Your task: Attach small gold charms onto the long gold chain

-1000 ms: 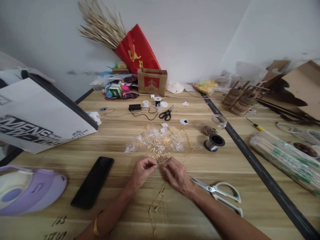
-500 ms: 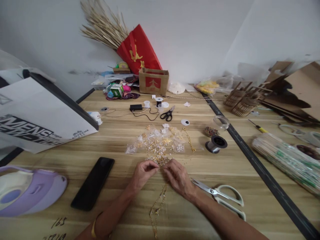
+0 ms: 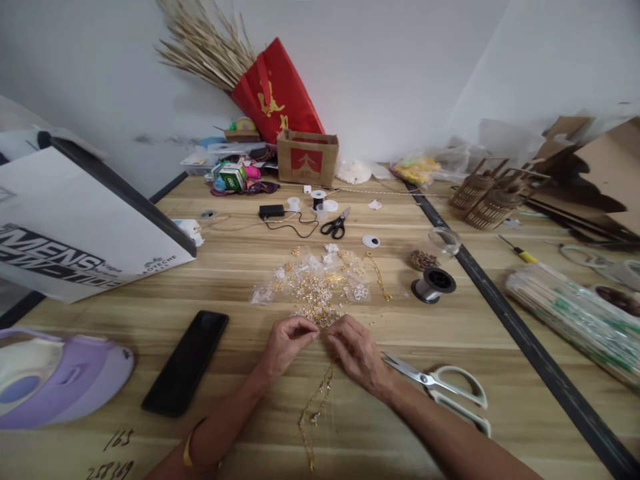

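My left hand [image 3: 285, 345] and my right hand [image 3: 357, 353] meet fingertip to fingertip on the wooden table [image 3: 350, 427]. Both pinch the top end of a gold chain [image 3: 314, 413] that trails down toward me between my forearms. Just beyond my fingers lies a pile of small gold and white charms [image 3: 316, 288] on clear plastic bags. White-handled scissors [image 3: 440, 390] lie right beside my right wrist.
A black phone [image 3: 187, 362] lies left of my hands, a purple and white helmet-like object [image 3: 55, 377] further left. A white shopping bag [image 3: 75, 227], wire spool [image 3: 433, 285], black scissors [image 3: 334, 227], bead dish [image 3: 423, 259], red bag [image 3: 277, 100] and wrapped sticks [image 3: 575, 313] surround the work area.
My hands stay pinched together on the chain with only slight finger movement. The view has shifted a little.
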A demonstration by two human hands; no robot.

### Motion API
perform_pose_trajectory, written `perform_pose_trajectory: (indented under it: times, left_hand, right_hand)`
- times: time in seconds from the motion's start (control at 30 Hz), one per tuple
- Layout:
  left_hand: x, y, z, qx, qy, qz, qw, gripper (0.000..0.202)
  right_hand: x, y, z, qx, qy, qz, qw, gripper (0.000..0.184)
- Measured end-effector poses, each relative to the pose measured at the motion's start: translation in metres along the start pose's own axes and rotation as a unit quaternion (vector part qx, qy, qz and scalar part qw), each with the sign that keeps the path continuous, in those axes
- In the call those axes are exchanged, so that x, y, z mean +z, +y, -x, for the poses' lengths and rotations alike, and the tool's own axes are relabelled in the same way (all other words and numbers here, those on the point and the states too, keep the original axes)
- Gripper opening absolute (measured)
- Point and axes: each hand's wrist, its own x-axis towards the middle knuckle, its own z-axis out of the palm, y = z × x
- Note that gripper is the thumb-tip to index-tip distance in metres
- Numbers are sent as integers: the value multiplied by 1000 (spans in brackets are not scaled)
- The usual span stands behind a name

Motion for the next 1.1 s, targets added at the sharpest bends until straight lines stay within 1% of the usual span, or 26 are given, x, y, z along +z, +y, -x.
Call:
perform_pose_trajectory:
  times: [0.17,0.37,0.57,0.87,1.1]
  left_hand:
    - [-1,1,1,9,-5,13,1000,7]
    - [0,2,1,6,-25,39,999,6]
    - [0,2,1,-14,-31,53,998,7]
    - [-1,4,2,-39,-33,44,998,7]
    - [-1,3,1,-27,-36,50,998,7]
  right_hand:
    - [-1,0,0,-8,11,-2,1000,10]
    - [0,2,2,-31,22,2,999,7]
    - [1,3,3,-42,17,23,999,7]
    - [0,4,2,-55,8,26,998,8]
    - [-1,3,2,-49,7,38,998,8]
